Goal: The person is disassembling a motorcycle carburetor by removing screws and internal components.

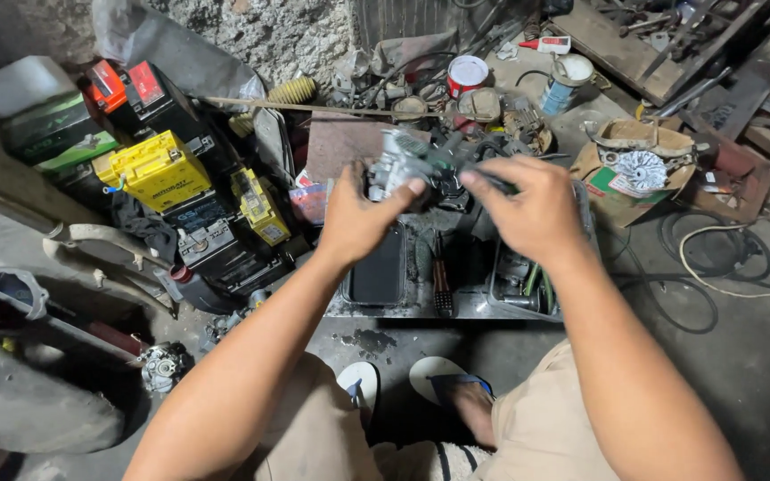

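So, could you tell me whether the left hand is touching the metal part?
Touching: the head view shows the left hand with its thumb pressed on the grey metal part.

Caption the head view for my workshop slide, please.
Both hands, left hand and right hand, grip a small metal engine part above a tray.

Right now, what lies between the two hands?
In the head view, a grey metal engine part, held by the left hand, spans the gap to the right hand.
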